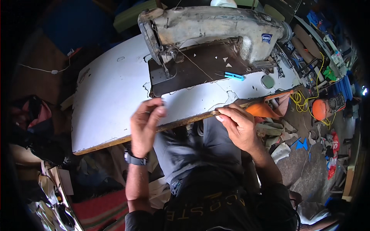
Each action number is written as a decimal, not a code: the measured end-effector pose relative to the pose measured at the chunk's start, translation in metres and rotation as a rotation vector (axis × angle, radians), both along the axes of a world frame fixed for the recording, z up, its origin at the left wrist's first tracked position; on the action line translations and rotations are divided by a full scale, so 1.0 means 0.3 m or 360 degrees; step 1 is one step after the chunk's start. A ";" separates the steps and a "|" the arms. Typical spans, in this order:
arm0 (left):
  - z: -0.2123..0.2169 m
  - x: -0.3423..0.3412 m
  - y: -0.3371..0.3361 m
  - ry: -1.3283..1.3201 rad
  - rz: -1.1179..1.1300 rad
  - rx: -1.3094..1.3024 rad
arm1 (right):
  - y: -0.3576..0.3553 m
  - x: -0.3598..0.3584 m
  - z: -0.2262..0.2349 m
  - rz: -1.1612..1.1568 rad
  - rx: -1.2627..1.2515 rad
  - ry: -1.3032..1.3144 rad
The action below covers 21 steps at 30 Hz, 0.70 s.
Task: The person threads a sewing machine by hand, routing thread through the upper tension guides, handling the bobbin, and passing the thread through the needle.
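Both hands rest at the near edge of a white sewing table (111,92), whose worn wooden rim runs slantwise from lower left to upper right above the person's lap. The left hand (145,125) curls over that edge, thumb and fingers drawn together near the rim; whether they pinch anything cannot be told. The right hand (239,125) lies along the same edge further right, fingertips pressed to the rim, no object visibly grasped.

Beyond the hands, the tabletop's white coating is cracked and chipped around a dark brown bed plate (196,65). On it stands an old grey sewing machine (216,27), its needle end to the left. A small blue clip (234,76) lies on the plate's right part, with pale scraps nearby.

The table's left half is open white surface. Just beside the right hand, orange cloth (264,109) hangs off the table's right corner. Further right, yellow cord (304,100) and an orange round object (318,109) sit among floor clutter. A watch (135,159) bands the left wrist.
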<state>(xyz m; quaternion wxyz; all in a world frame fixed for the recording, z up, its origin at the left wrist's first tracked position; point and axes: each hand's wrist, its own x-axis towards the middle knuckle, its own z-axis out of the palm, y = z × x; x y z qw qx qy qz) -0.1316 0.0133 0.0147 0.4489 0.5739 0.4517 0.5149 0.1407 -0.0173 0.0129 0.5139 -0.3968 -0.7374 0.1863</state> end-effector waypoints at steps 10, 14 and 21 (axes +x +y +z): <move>-0.118 0.329 -0.085 -0.0878 -0.0529 -0.0111 | -0.067 -0.004 0.009 -0.0073 0.0138 -0.0161; -0.112 0.343 -0.123 -0.0854 -0.0470 -0.0189 | -0.079 -0.011 -0.016 -0.0202 0.0080 -0.0026; -0.149 0.350 -0.123 -0.0922 -0.0407 -0.0086 | -0.072 -0.012 -0.006 -0.0149 0.0037 -0.0067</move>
